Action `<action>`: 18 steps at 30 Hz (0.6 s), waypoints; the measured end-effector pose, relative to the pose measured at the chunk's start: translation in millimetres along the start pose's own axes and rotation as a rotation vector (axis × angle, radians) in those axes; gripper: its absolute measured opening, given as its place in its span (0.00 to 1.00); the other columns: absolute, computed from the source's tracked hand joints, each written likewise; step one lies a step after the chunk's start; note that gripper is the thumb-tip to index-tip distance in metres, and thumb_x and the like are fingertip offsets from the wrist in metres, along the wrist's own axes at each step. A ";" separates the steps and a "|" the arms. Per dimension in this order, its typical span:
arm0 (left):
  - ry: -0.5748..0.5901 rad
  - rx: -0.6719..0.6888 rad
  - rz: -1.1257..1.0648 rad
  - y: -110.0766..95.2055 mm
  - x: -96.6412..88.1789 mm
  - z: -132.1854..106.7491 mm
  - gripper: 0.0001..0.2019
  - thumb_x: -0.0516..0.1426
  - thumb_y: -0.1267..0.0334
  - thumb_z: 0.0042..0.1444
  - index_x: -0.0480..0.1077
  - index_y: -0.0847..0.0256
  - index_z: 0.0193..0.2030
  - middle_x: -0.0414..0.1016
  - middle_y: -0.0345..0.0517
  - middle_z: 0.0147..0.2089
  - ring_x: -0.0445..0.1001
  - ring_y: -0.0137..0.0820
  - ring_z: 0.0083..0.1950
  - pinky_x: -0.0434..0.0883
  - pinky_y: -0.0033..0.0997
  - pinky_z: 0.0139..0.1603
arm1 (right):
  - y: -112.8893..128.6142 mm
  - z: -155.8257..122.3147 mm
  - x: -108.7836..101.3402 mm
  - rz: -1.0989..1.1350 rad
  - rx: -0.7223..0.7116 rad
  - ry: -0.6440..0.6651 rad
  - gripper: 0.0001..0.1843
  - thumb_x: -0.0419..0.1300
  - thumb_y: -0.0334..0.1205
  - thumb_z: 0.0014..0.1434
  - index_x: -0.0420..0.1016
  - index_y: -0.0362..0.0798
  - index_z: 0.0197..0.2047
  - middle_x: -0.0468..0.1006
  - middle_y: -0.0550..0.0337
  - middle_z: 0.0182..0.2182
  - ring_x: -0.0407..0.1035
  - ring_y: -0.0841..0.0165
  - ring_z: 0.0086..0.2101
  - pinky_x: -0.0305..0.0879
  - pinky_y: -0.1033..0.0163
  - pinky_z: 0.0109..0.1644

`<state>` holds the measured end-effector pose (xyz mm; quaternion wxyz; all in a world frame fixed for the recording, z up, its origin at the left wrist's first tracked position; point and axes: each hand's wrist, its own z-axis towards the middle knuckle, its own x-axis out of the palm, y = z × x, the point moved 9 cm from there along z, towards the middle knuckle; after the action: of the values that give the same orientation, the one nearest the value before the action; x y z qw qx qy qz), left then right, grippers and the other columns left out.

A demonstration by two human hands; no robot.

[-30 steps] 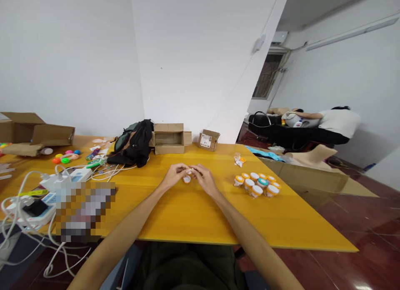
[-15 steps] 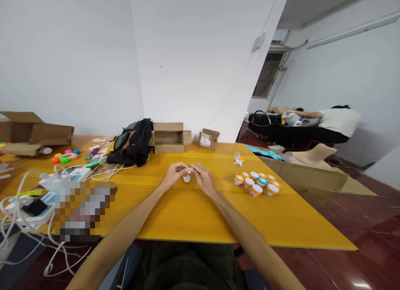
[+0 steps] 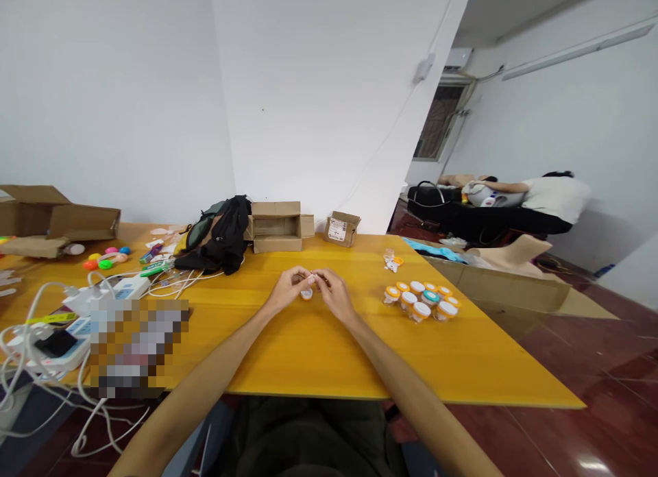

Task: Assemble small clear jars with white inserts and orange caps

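Note:
My left hand [image 3: 286, 290] and my right hand [image 3: 334, 292] meet over the middle of the yellow table [image 3: 308, 347]. Both pinch one tiny pale object [image 3: 311, 279] between their fingertips; it is too small to name. Just below the fingertips a small orange-rimmed jar [image 3: 307, 294] stands on the table. A cluster of several small jars [image 3: 421, 301] with orange, white and teal lids sits to the right of my right hand.
A black bag [image 3: 218, 234] and open cardboard boxes [image 3: 277, 226] stand at the back. White cables and chargers [image 3: 46, 326] crowd the left side, with coloured balls [image 3: 105, 257] behind. Small packets [image 3: 393, 262] lie near the jars. A person [image 3: 545, 197] leans over far right.
Both hands stay together at the table's middle with only slight finger movement. The view has shifted a little.

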<state>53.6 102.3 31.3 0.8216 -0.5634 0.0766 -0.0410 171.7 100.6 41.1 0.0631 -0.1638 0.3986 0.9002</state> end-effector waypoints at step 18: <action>-0.216 0.006 -0.081 9.1 -32.3 6.1 0.11 0.66 0.58 0.44 0.74 0.61 0.31 0.79 0.42 0.32 0.77 0.30 0.34 0.74 0.30 0.39 | -50.5 5.6 22.6 -0.680 -0.038 0.292 0.24 0.49 0.25 0.61 0.74 0.51 0.55 0.73 0.49 0.57 0.68 0.58 0.50 0.65 0.54 0.52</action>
<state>22.6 116.1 27.6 0.8243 -0.5649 -0.0355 -0.0135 161.4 138.3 1.6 0.2981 -0.4150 0.3092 0.8021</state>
